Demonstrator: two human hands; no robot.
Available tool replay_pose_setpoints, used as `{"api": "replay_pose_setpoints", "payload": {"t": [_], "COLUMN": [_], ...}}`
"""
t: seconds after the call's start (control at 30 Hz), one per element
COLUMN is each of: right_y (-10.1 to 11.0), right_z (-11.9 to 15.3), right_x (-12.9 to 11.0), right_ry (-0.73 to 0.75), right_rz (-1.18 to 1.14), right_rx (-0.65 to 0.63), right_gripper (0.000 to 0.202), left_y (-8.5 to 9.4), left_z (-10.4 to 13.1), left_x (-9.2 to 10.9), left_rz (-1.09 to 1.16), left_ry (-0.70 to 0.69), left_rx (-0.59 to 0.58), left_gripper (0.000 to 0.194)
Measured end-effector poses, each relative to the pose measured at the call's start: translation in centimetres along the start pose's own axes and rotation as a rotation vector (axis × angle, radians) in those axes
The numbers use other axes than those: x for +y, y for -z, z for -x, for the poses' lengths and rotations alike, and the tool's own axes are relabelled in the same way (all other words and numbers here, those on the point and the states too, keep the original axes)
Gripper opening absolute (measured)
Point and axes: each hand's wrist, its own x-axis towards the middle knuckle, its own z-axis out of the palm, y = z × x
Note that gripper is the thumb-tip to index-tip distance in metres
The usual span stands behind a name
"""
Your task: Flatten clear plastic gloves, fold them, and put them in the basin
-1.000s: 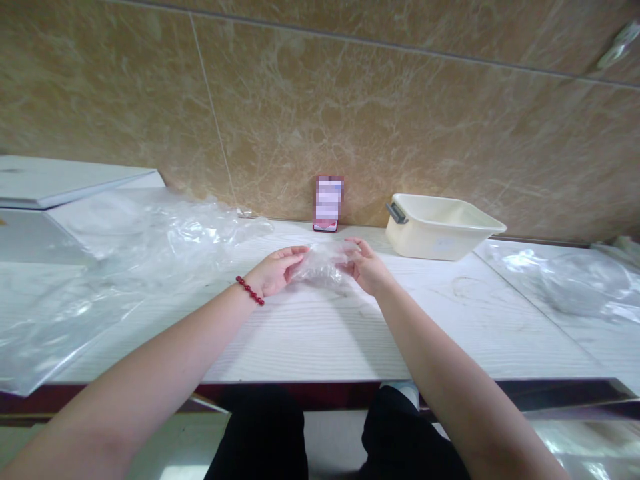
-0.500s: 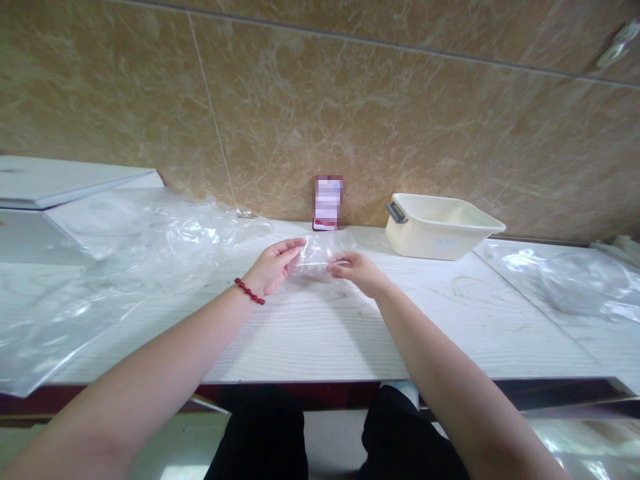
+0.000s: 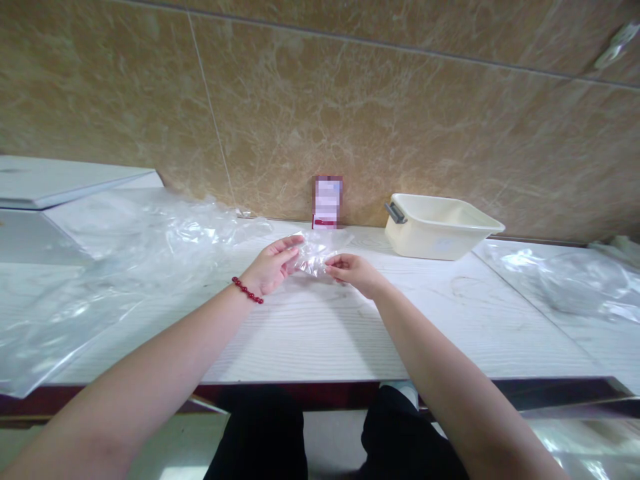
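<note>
A small clear plastic bag (image 3: 314, 256) is stretched between my two hands, just above the white wood-grain table (image 3: 310, 333). My left hand (image 3: 274, 264), with a red bead bracelet (image 3: 247, 291) at the wrist, pinches the bag's left side between thumb and fingers. At the lower right edge of the bag, my right hand (image 3: 356, 272) grips it with thumb and fingertips. The plastic is crinkled and shiny. Whether anything lies inside it, I cannot tell.
A cream plastic bin (image 3: 435, 230) with a grey handle stands by the wall at right. Clear plastic bags (image 3: 185, 233) are heaped at left beside a white box (image 3: 75, 183). More clear plastic (image 3: 580, 280) lies far right. A red-edged card (image 3: 327, 203) leans against the wall.
The bag between my hands has become more crumpled along its lower edge. Both hands have shifted only slightly and keep their hold.
</note>
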Motion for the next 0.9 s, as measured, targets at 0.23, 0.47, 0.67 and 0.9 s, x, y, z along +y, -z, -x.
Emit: {"api": "replay_pose_setpoints", "payload": {"t": [0.23,0.47,0.67,0.9], "right_y": [-0.06,0.37,0.36,0.16], "right_z": [0.11,-0.29,-0.37,-0.27], "right_x": [0.07,0.38,0.16,-0.38], "right_ry": [-0.015,0.066,0.069,0.014], "right_rz": [0.041,0.056,-0.174,-0.336], "right_rx": [-0.040,0.165,0.135,0.166], "right_gripper": [0.023,0.025,0.022,0.026], "left_y": [0.11,0.10,0.14,0.24], "left_z": [-0.02,0.09,0.17,0.00], "left_x": [-0.03,-0.10,0.01,-0.19], "left_rz": [0.014,-0.009,-0.005,-0.057], "left_ry": [-0.018,-0.022,0.056,0.084], "left_rx": [-0.023,-0.046,-0.105,-0.088], "left_gripper": [0.026,0.025,0.026,0.029]}}
